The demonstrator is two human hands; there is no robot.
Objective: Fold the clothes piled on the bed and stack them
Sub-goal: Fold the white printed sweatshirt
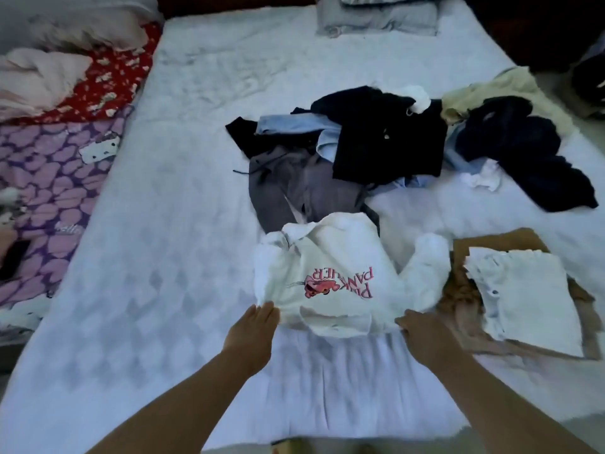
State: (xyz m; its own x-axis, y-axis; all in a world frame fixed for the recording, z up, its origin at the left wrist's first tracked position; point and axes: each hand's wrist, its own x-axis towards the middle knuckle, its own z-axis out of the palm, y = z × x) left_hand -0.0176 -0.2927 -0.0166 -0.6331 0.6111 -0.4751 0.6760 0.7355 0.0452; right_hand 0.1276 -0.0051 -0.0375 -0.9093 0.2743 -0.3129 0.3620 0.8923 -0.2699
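A: Both arms reach in from the near edge of the bed (163, 224), and between the hands lies the white sweatshirt (330, 273), its pink cartoon print and lettering upside down to the camera.

B: The left hand (253, 329) lies flat — fingers straight and together, tips touching the sweatshirt's near left corner.

A: And the right hand (422, 332) sits at the near right corner, fingers curled down onto the hem. Whether it pinches the cloth or only presses it, I cannot tell.

B: One white sleeve juts out to the right, toward the folded stack (523, 296) — a white piece on top of tan cloth, just beside the sweatshirt.

A: Farther back is the unfolded pile (376, 149): grey, black, light blue and navy garments tangled together, with a cream piece at the far right. The sweatshirt's collar end touches the grey one.

B: At the far edge, grey folded items (376, 18). Along the left, a purple heart-patterned blanket (49, 165) and a red printed cloth (108, 80).
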